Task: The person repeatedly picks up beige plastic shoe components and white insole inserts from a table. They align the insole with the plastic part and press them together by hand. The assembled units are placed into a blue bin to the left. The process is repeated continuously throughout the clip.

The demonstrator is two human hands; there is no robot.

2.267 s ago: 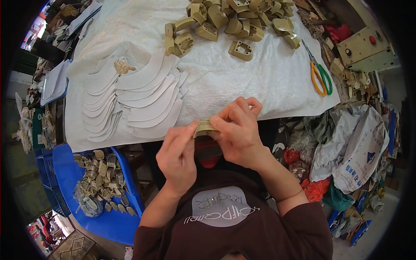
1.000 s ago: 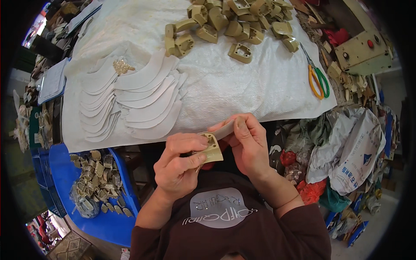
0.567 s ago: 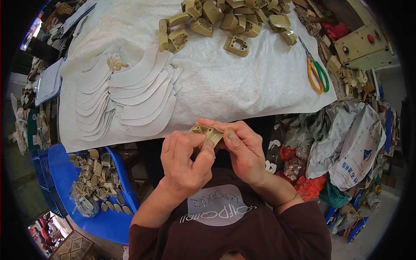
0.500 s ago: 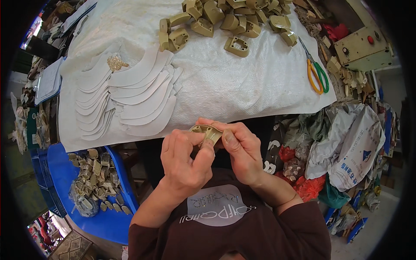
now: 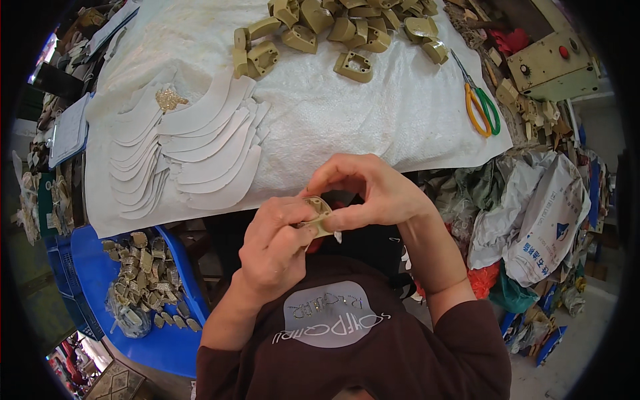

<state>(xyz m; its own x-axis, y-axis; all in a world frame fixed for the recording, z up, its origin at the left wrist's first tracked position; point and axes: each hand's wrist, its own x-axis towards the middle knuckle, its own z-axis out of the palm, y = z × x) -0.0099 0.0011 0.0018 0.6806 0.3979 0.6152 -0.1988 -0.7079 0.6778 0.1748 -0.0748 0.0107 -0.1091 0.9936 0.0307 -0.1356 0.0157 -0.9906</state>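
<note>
Above my lap, just off the table's near edge, I hold a beige plastic shoe heel point(image 5: 321, 206) with its hollow side up. My left hand point(image 5: 275, 248) is closed around its left side, fingers bent. My right hand point(image 5: 379, 192) arches over from the right; its thumb presses the near right part, and its fingertips reach the far rim. A small pale scrap point(image 5: 338, 237) shows below my right thumb. Fingers hide much of the heel. On the table lie rows of curved white cut pieces point(image 5: 213, 177) and a heap of similar heels point(image 5: 317, 17).
Scissors point(image 5: 477, 107) with orange and green handles lie at the table's right. Glittery heels fill part of a blue plastic chair point(image 5: 93, 267) at lower left. Bags point(image 5: 550, 220) crowd the right side, below a control box point(image 5: 553, 67). A clipboard point(image 5: 69, 130) rests at left.
My right hand has risen and shifted right, its wrist now arched over the heel. The heel and my left hand moved slightly left. A pale scrap now shows at the heel's near edge.
</note>
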